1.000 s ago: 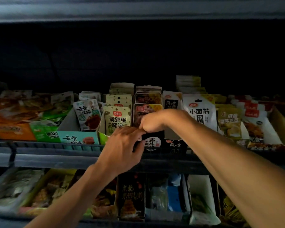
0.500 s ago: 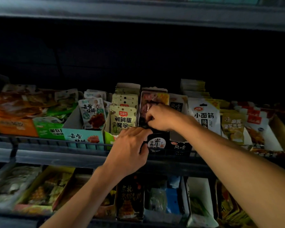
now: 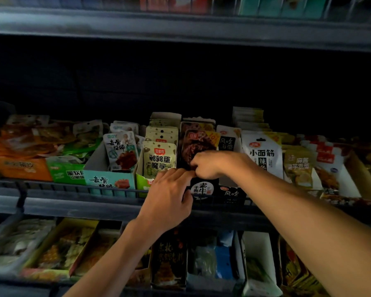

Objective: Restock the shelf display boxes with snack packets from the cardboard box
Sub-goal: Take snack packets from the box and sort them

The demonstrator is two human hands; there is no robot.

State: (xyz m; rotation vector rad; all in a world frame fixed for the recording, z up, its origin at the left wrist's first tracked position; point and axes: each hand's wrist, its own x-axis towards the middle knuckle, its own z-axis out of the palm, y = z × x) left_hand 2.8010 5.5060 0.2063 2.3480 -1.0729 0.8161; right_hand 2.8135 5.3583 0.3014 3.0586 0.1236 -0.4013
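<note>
A black display box (image 3: 201, 190) with white characters stands at the front of the middle shelf. Dark brown snack packets (image 3: 196, 144) stand upright in it, one behind another. My right hand (image 3: 210, 163) reaches in from the right, its curled fingers pinching the lower edge of the front packet. My left hand (image 3: 169, 196) comes up from below; its fingers hold the box's left front corner, and its fingertips meet the right hand. The cardboard box is out of sight.
Cream packets in a green box (image 3: 159, 159) stand just left, and a teal box (image 3: 109, 181) beyond them. White packets (image 3: 263, 155) stand to the right. A dark shelf rail (image 3: 73, 202) runs along the front; more boxes (image 3: 255, 262) fill the lower shelf.
My right hand has slid down from the packet tops to the front packet's lower edge, uncovering the packet face. My left hand stayed on the box corner. The view rose slightly.
</note>
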